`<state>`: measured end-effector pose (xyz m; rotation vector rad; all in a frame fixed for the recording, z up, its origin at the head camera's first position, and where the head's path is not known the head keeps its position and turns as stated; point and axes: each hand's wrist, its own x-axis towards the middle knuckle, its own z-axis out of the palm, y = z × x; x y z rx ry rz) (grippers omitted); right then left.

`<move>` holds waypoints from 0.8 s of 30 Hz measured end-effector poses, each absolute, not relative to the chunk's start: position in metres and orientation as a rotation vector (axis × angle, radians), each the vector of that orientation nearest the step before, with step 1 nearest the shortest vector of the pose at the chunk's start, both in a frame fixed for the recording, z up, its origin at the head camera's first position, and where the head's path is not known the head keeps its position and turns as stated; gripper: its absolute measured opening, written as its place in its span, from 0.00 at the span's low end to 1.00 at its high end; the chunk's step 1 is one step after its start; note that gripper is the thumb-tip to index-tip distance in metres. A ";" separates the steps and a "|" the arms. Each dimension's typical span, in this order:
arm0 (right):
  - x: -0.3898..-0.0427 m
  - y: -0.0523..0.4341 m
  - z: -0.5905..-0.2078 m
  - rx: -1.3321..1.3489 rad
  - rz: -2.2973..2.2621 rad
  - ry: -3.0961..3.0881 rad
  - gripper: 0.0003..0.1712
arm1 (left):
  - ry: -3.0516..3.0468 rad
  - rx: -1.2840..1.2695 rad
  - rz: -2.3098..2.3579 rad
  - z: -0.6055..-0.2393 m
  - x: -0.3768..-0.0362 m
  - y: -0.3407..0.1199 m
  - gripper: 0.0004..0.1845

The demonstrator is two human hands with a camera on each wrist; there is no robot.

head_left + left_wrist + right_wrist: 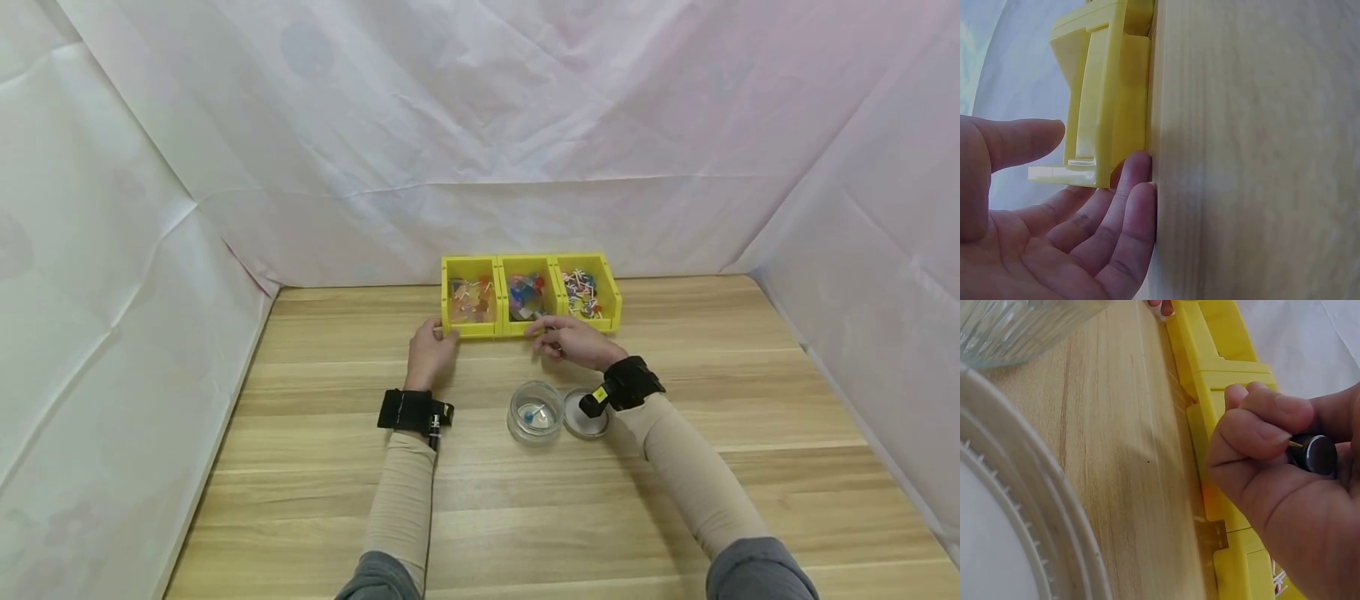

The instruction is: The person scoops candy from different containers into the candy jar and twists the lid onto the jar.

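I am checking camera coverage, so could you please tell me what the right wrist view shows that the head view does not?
Only the right wrist view shows the dark-headed pin pinched in the right hand. Only the head view shows the left hand, the open glass jar and all three bins' contents. Both show the yellow bins, the jar lid and the wooden table.

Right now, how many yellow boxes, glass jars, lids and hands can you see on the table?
Yellow bins: 3, side by side: left bin, middle bin, right bin
Glass jar: 1
Lid: 1
Hands: 2: left hand, right hand
Black-headed pin pinched in the right hand: 1
Total: 8
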<state>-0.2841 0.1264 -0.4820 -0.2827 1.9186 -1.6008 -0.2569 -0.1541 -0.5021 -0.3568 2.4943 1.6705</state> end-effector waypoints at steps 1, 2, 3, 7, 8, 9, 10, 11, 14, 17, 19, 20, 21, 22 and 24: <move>-0.284 0.127 -0.481 -0.279 -1.608 1.913 0.20 | 2.495 -0.355 1.671 -0.502 -0.257 -0.154 0.25; -0.284 0.127 -0.481 -0.280 -1.613 1.909 0.20 | 2.497 -0.353 1.672 -0.502 -0.257 -0.154 0.25; -0.283 0.127 -0.480 -0.281 -1.615 1.906 0.20 | 2.499 -0.351 1.671 -0.502 -0.256 -0.154 0.25; -0.282 0.129 -0.479 -0.281 -1.623 1.898 0.20 | 2.506 -0.348 1.669 -0.502 -0.256 -0.154 0.25; -0.282 0.129 -0.479 -0.283 -1.625 1.894 0.20 | 2.506 -0.349 1.667 -0.502 -0.256 -0.154 0.25; -0.282 0.130 -0.478 -0.284 -1.626 1.892 0.20 | 2.506 -0.351 1.666 -0.502 -0.256 -0.154 0.25; -0.281 0.130 -0.478 -0.283 -1.627 1.890 0.20 | 2.506 -0.352 1.664 -0.501 -0.257 -0.154 0.25; -0.281 0.131 -0.478 -0.288 -1.627 1.890 0.21 | 2.506 -0.355 1.662 -0.501 -0.257 -0.154 0.25; -0.281 0.132 -0.476 -0.297 -1.626 1.887 0.21 | 2.504 -0.364 1.663 -0.501 -0.257 -0.153 0.25; -0.280 0.134 -0.474 -0.300 -1.630 1.883 0.21 | 2.503 -0.367 1.667 -0.501 -0.257 -0.153 0.24; -0.280 0.135 -0.472 -0.301 -1.633 1.882 0.21 | 2.502 -0.370 1.672 -0.501 -0.257 -0.153 0.24; -0.279 0.136 -0.471 -0.303 -1.633 1.882 0.21 | 2.500 -0.370 1.673 -0.501 -0.258 -0.153 0.24; -0.279 0.136 -0.471 -0.300 -1.636 1.886 0.21 | 2.500 -0.371 1.674 -0.501 -0.258 -0.153 0.24; -0.279 0.137 -0.470 -0.297 -1.637 1.885 0.21 | 2.496 -0.374 1.678 -0.501 -0.258 -0.153 0.24; -0.279 0.137 -0.470 -0.294 -1.641 1.887 0.21 | 2.494 -0.376 1.681 -0.501 -0.258 -0.153 0.24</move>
